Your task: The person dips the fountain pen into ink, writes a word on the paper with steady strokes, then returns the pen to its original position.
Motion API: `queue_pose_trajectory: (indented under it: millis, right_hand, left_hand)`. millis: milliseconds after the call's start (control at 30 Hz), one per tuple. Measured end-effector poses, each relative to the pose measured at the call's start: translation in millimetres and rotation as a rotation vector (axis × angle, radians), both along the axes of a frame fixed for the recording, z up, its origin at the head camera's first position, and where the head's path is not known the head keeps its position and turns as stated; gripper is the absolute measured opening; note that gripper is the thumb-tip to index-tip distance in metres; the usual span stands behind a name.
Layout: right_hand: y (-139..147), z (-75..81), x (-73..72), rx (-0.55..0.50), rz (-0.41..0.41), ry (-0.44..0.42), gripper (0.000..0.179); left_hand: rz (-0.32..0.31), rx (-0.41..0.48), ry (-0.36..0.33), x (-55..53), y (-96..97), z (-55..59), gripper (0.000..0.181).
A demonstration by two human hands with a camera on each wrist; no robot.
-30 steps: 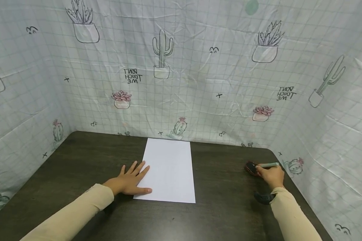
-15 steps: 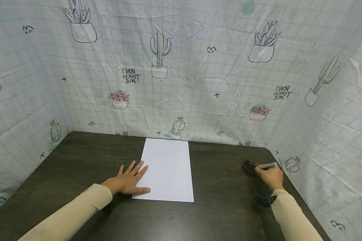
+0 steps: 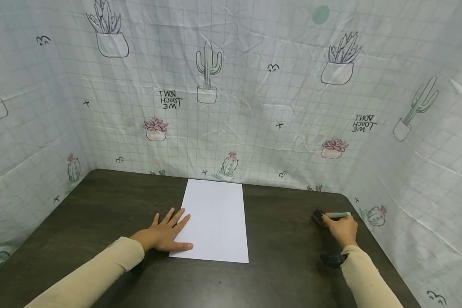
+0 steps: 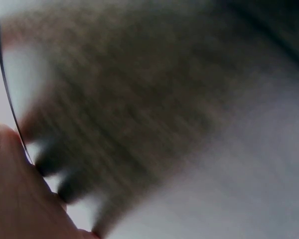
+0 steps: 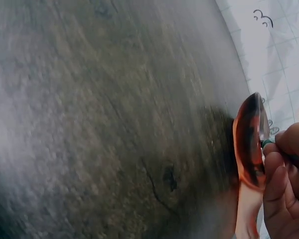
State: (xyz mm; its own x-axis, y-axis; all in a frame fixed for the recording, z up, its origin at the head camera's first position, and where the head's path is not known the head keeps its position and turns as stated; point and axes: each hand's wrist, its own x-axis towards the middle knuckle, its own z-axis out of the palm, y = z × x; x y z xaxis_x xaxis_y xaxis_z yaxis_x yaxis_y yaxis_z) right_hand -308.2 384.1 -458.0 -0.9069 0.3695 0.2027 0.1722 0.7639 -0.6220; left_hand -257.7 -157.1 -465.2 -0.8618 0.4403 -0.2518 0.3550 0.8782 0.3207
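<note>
My left hand [image 3: 165, 233] lies with fingers spread over the left edge of a white sheet of paper [image 3: 219, 222] on the dark table, the thumb near the sheet's lower edge. Off to the right, my right hand [image 3: 342, 229] pinches a light green pen-like stick [image 3: 339, 215]. A small, dark, glossy oval thing [image 3: 317, 217] with an orange-red edge is at its fingertips. In the right wrist view this oval thing [image 5: 249, 142] looks tilted, and the stick's green end [image 5: 268, 143] is right at it. My left hand [image 4: 20, 194] appears close up and partly cut off in the left wrist view.
The dark wooden table [image 3: 277, 248] is walled at the back and both sides by a grid-patterned cloth [image 3: 246, 94] printed with cacti. Beside my right wrist is a black strap [image 3: 332, 260]. The table's right edge runs near my right hand.
My right hand has shifted slightly left and now covers more of the dark oval thing, still pinching the green stick. My left hand stays on the paper. The head view has shifted slightly.
</note>
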Motion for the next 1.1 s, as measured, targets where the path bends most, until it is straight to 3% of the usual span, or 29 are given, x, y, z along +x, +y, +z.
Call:
queue_pose_trajectory:
  millis: [200, 367, 667, 1100]
  right_hand:
    - [7.8, -6.4, 1.5, 0.000, -0.030, 0.037, 0.030]
    - [11.8, -5.0, 3.4, 0.025, -0.069, 0.016, 0.039]
    - [10.5, 0.7, 8.7, 0.049, -0.025, -0.012, 0.027]
    - [-0.6, 2.4, 9.6, 0.064, 0.046, -0.007, 0.028]
  left_hand:
    - [0.004, -0.007, 0.029, -2.0, -2.4, -13.1, 0.105]
    - [0.015, -0.018, 0.042, -5.3, -3.8, -19.2, 0.104]
    - [-0.003, 0.022, 0.009, 2.5, -1.0, 0.2, 0.101]
    - [0.004, -0.011, -0.017, 3.1, 1.0, 8.5, 0.102]
